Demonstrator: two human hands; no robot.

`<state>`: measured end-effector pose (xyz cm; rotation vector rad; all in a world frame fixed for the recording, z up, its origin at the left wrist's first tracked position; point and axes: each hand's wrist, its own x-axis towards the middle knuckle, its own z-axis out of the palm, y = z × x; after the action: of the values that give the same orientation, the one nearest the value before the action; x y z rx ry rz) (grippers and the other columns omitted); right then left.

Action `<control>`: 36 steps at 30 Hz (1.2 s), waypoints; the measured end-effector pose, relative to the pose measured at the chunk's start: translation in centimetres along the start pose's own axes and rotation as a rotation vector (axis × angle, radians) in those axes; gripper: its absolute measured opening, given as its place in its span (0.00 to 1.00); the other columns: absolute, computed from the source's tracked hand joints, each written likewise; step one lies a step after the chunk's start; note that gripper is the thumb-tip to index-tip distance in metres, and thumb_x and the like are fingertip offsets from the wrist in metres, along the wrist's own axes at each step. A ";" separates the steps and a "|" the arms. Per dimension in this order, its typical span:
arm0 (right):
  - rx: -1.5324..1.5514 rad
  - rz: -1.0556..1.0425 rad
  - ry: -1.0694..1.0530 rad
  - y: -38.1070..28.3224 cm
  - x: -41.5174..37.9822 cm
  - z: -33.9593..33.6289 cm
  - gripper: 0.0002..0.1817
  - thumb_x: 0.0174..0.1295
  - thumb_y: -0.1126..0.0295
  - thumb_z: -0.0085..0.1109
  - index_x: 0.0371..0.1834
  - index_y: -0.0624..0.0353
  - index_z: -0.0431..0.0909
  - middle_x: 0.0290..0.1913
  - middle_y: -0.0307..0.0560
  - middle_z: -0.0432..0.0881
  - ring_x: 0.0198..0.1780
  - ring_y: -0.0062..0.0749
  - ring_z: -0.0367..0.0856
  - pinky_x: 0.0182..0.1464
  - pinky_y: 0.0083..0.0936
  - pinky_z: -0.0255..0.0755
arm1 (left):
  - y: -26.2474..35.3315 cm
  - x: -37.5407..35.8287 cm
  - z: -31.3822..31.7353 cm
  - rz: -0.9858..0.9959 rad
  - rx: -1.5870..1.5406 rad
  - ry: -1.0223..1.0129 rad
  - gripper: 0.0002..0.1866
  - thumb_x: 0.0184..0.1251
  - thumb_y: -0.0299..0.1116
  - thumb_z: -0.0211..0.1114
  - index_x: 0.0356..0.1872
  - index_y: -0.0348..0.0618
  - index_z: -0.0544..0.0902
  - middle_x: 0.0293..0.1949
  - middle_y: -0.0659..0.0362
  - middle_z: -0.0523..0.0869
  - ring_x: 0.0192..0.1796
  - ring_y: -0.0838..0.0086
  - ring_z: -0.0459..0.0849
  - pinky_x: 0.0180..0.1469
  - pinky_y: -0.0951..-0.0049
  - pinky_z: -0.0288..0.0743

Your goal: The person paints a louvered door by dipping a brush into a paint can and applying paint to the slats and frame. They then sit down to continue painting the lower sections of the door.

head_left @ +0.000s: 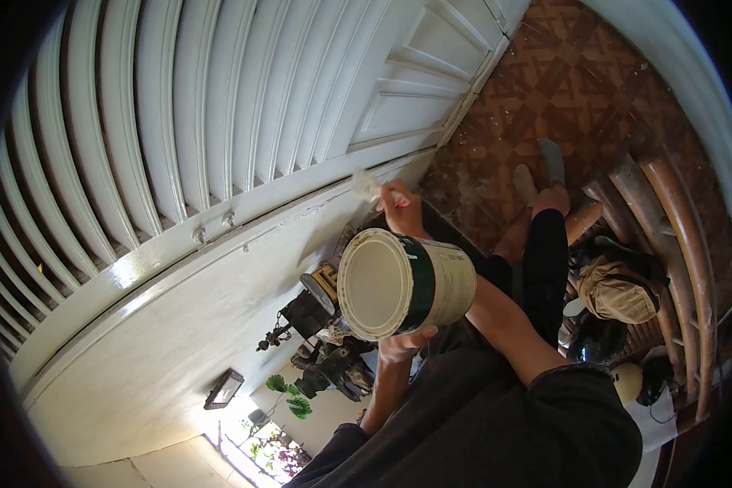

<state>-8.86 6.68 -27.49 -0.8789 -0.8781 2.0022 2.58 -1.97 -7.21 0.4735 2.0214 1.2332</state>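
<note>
A paint can [374, 285], cream with a dark green band, is tipped so that its open mouth and pale inside face me. My left hand [407, 345] is closed on the can's lower side, with part of the fingers hidden behind it. Beyond the can, my right hand [404, 213] grips a paintbrush [366, 186] by the handle, its whitish bristles pointing to the ledge of the white slatted wall [220, 122]. The can covers part of my right forearm.
A white panelled door [431, 65] adjoins the slats. My feet [551, 159] are on the patterned brown floor [537, 98]. At right, a wooden bench [683, 220] holds a tan bag [618, 289]. A dark lantern [305, 313] and green leaves [291, 394] show lower left.
</note>
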 end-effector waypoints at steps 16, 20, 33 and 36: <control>0.650 0.469 0.534 6.9 10.9 -1.7 0.09 0.74 0.64 0.55 0.43 0.58 0.74 0.27 0.46 0.86 0.24 0.25 0.78 0.28 0.20 0.69 | -2.1 -0.6 -0.2 -0.060 -0.073 0.058 0.39 0.49 0.48 0.75 0.61 0.34 0.78 0.58 0.53 0.83 0.59 0.62 0.81 0.61 0.60 0.75; 0.767 0.459 0.477 6.0 10.3 -0.3 0.08 0.73 0.66 0.56 0.42 0.58 0.72 0.25 0.46 0.85 0.22 0.26 0.76 0.26 0.20 0.66 | -2.9 -1.2 -0.6 -0.092 -0.072 0.073 0.39 0.50 0.49 0.75 0.61 0.34 0.78 0.59 0.54 0.83 0.59 0.62 0.81 0.61 0.59 0.75; 0.804 0.571 0.742 9.8 11.0 -3.0 0.06 0.71 0.67 0.58 0.40 0.58 0.76 0.23 0.43 0.83 0.21 0.23 0.74 0.25 0.20 0.64 | -2.5 -0.6 -0.9 -0.048 -0.039 0.042 0.50 0.52 0.56 0.81 0.72 0.40 0.68 0.67 0.54 0.76 0.68 0.61 0.75 0.70 0.54 0.68; 0.855 0.586 0.693 10.4 11.4 -1.6 0.06 0.71 0.67 0.58 0.39 0.57 0.76 0.24 0.44 0.83 0.22 0.24 0.75 0.26 0.21 0.65 | -2.7 -0.7 -1.1 -0.050 -0.091 0.053 0.51 0.49 0.53 0.84 0.72 0.42 0.68 0.66 0.56 0.77 0.68 0.61 0.75 0.69 0.54 0.68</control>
<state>-16.72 11.79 -39.89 -1.2354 0.6583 1.9957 2.44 -4.36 -9.00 0.3476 1.9995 1.3132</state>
